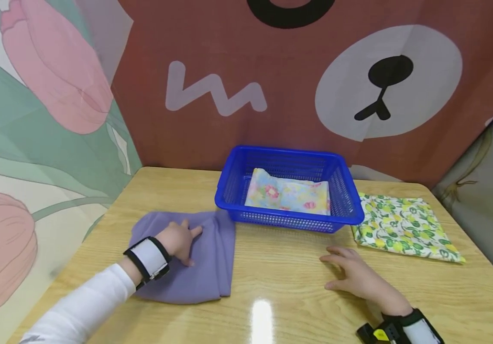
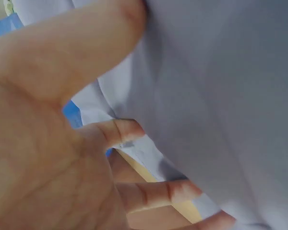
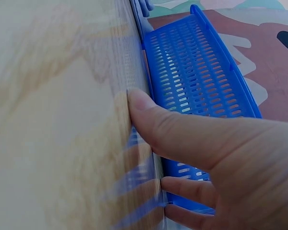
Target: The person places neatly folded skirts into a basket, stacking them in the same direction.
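A folded purple cloth lies flat on the left part of the table. My left hand rests on top of it, fingers spread. In the left wrist view the thumb and fingertips touch the cloth, with nothing gripped between them. My right hand is low over the tabletop, in front of the basket's right corner, its fingers loosely bent and holding nothing. Behind both hands stands a blue plastic basket, and a folded floral cloth lies inside it.
To the right of the basket a folded cloth with a lemon print lies on the wooden table. A hanging with a brown bear design rises behind the table's back edge. Patterned fabric covers the left side.
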### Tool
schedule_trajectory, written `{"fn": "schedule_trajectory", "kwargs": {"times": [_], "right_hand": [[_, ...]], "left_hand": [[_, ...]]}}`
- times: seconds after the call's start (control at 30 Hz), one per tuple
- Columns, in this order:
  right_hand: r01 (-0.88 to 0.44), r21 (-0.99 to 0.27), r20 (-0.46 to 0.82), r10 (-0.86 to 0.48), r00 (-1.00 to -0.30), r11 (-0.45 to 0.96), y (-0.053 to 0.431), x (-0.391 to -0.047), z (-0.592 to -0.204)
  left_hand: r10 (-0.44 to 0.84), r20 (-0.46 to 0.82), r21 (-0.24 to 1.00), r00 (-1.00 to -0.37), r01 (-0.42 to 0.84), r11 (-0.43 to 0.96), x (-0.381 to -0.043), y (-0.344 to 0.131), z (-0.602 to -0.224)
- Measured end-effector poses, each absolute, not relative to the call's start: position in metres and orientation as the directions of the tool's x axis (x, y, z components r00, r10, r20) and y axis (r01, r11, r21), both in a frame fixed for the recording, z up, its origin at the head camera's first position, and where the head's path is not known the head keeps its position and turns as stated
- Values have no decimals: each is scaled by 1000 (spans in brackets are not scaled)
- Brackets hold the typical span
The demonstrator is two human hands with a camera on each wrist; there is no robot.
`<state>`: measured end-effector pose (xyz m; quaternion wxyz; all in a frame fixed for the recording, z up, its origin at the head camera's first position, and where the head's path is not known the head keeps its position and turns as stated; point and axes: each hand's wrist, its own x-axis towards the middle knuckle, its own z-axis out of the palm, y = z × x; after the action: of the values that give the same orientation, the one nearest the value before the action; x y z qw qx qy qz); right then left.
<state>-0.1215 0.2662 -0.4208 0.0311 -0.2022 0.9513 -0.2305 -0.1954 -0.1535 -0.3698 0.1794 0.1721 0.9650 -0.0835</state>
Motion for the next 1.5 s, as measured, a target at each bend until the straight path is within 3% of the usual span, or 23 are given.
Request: {"fn": "schedule_trajectory", "kwargs": {"times": [0.53, 1.5], "right_hand": [[-368, -458, 38, -396, -917, 809, 265, -123, -420], [-362, -465, 18, -400, -916, 808, 265, -123, -420]], "left_hand": [[370, -366, -98, -854, 430, 897, -167, -132, -372], [406, -379, -183, -832, 497, 848, -168, -29, -382]]}}
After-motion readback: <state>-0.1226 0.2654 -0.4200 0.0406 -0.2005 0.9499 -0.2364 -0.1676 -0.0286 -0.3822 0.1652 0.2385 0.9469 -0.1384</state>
